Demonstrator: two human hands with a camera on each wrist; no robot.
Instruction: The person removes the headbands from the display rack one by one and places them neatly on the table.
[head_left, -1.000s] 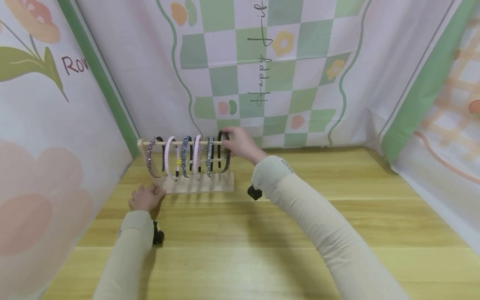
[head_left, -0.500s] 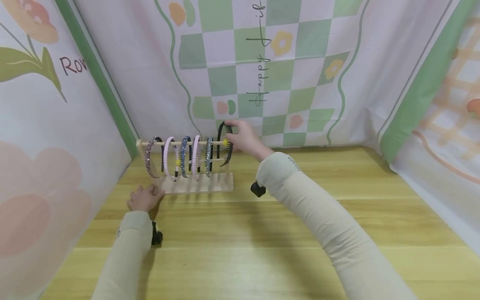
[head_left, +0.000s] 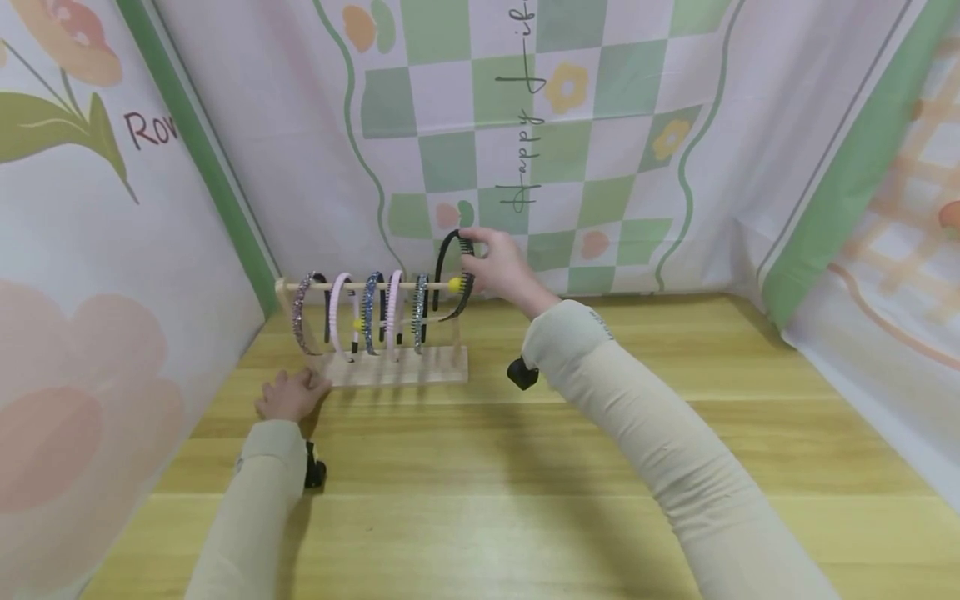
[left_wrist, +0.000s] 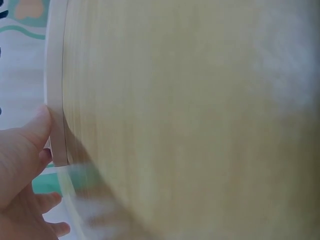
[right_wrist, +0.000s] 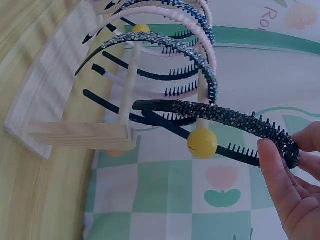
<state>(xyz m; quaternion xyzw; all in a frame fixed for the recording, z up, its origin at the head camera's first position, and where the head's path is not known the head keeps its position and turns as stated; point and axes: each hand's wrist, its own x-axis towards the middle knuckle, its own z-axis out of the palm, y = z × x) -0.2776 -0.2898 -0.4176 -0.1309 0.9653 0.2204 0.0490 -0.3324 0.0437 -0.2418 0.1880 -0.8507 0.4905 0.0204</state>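
My right hand point(head_left: 502, 271) pinches the top of a black glittery headband point(right_wrist: 240, 117) with comb teeth between thumb and fingers. The headband is raised at the right end of a wooden headband stand point(head_left: 397, 367), its two arms either side of the rod's yellow end ball point(right_wrist: 202, 143). At the stand's left end, my left hand point(head_left: 288, 396) holds the corner of the base; the left wrist view has the thumb against the base's edge point(left_wrist: 56, 85). Still hanging on the rod are a silver glitter headband point(head_left: 418, 312), a blue glitter one point(head_left: 369, 312) and two pink ones.
A purplish glitter headband point(head_left: 298, 317) hangs at the rod's left end. The stand rests on a wood-grain table point(head_left: 420, 492) towards the back left. Printed fabric point(head_left: 630, 100) walls the table behind and on both sides.
My right hand has lifted the black headband up and slightly right, baring the yellow ball on the rod's end. The left hand stays at the base, and the stand has not moved.
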